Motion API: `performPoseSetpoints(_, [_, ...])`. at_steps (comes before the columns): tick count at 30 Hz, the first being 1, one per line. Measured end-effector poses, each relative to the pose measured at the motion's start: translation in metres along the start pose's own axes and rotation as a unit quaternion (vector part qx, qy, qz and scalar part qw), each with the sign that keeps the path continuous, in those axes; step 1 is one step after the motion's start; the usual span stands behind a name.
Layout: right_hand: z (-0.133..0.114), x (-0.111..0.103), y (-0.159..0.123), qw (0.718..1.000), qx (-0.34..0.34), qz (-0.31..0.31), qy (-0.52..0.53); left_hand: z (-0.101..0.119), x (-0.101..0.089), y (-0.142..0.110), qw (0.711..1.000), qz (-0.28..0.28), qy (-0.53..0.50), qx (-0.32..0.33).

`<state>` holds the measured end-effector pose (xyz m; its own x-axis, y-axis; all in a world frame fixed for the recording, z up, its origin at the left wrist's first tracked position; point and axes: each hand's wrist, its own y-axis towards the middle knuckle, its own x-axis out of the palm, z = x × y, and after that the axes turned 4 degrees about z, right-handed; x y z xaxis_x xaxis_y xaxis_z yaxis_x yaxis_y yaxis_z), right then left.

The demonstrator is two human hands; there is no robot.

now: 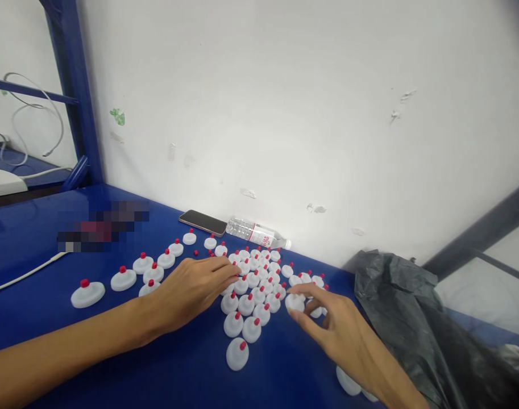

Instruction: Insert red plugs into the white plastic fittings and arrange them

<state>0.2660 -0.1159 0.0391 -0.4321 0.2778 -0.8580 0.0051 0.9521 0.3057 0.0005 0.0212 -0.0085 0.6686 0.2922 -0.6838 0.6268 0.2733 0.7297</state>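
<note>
1. White disc (295,305), right of centre in the frame: gripped at its rim between thumb and forefinger of the right hand (342,324). Its top is partly covered, so whether a red cap is fitted cannot be told. A light, even rim grip seems best, so that tilting is avoided.
2. Left hand (191,289), centre: fingers extended together, fingertips beside a red cap; thumb hidden, so whether anything is gripped cannot be told. Pieces are probably best reached from above, so that neighbours are not nudged.
3. Capped discs (251,330), middle of the frame: closely grouped on the blue tabletop (178,369). Outer ones should be the more easily grasped.
4. Loose red cap (195,253), left of centre: could be knocked by the left hand; clearance is advised.
5. Bottle (259,233), behind the group: laid on its side; best left uncontacted.
</note>
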Motion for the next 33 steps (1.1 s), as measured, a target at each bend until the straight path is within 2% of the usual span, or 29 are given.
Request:
performPoseSetpoints(2, [-0.006, 0.007, 0.001, 0.998, -0.024, 0.055, -0.021, 0.006, -0.004, 0.002, 0.999, 0.017, -0.030, 0.026])
performPoseSetpoints(5, [-0.014, 0.022, -0.001, 0.989, -0.078, 0.106, -0.072, 0.014, -0.009, 0.001, 0.996, 0.033, -0.068, 0.047])
performPoseSetpoints(12, [-0.022, 0.046, -0.007, 0.970, -0.178, 0.141, -0.090, 0.026, -0.008, -0.004, 0.989, 0.053, -0.083, 0.106])
performPoseSetpoints(16, [-0.026, 0.048, -0.009, 0.960, -0.217, 0.149, -0.100, 0.029, -0.008, -0.005, 0.989, 0.047, -0.088, 0.110])
performPoseSetpoints(21, [-0.027, 0.047, -0.009, 0.957, -0.213, 0.166, -0.105, 0.026, -0.008, -0.003, 0.990, 0.054, -0.068, 0.107])
performPoseSetpoints(28, [-0.029, 0.045, -0.009, 0.948, -0.240, 0.169, -0.125, 0.025, -0.003, -0.005, 0.992, 0.035, -0.081, 0.092])
performPoseSetpoints(33, [-0.033, 0.045, -0.008, 0.931, -0.287, 0.189, -0.122, 0.025, -0.003, -0.005, 0.990, 0.023, -0.102, 0.090])
